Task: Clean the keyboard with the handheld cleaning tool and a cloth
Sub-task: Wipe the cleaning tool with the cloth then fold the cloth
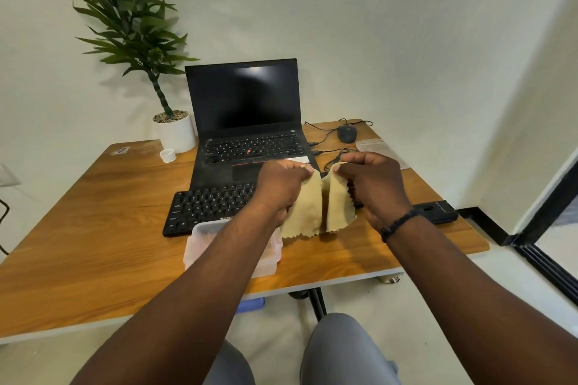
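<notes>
Grey trouser knees (pixel 337 350) sit lowest in view, under the edge of the wooden table (pixel 93 228). Above them both forearms reach forward. Left hand (pixel 281 187) and right hand (pixel 369 184) each pinch an upper corner of a pale yellow cloth (pixel 312 206) between thumb and curled fingers, holding it up over the table so it hangs in two folds with its frayed lower edge near the tabletop. A dark bracelet (pixel 397 223) circles the right wrist.

Just under the left forearm stands a clear plastic box (pixel 203 237) with a pinkish tint; what it holds cannot be made out. Behind it lies the black keyboard (pixel 203 206), partly hidden by the hands and cloth. Beyond that an open laptop (pixel 247 122) shows a dark screen.

A white pot (pixel 178 134), filled with pebbles, holds a tall green plant (pixel 125 9); a small white cap (pixel 168 155) lies beside it. At the far right are a mouse (pixel 347 133), a clear plastic bag (pixel 375 147) and a flat black device (pixel 438 211).
</notes>
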